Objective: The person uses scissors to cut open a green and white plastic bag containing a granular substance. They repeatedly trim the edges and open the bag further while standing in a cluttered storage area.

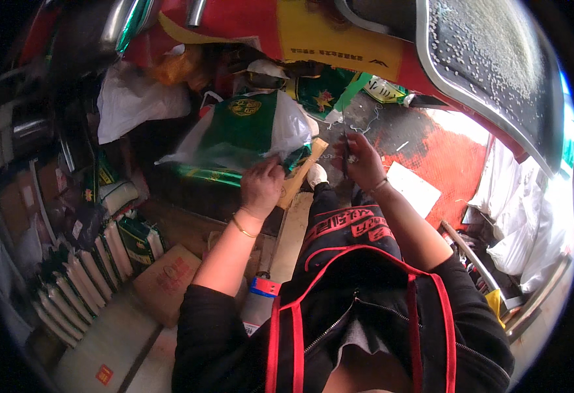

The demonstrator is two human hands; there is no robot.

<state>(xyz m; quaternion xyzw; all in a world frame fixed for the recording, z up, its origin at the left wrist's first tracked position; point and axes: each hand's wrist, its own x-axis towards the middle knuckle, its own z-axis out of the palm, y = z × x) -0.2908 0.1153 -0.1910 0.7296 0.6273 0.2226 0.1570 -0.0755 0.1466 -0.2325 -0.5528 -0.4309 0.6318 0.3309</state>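
A white and green plastic bag (245, 118) lies in front of me with its near edge bunched up. My left hand (263, 186) pinches that edge, its fingers curled closed. Beneath the bag shows a shiny green package (208, 175). To the right, my right hand (363, 159) is raised above the floor, apart from the bag. It holds a thin dark object (346, 159), possibly a blade or a strip, too blurred to tell. A green strip (354, 91) appears beyond that hand; whether the two are joined is unclear.
At upper right a metal-rimmed tray (468, 93) holds white grains. Several packed bags (90, 275) stand in a row at left, beside a cardboard box (171, 280). A white sheet (413, 189) lies on the red floor (451, 167). White plastic bags (517, 211) hang at right.
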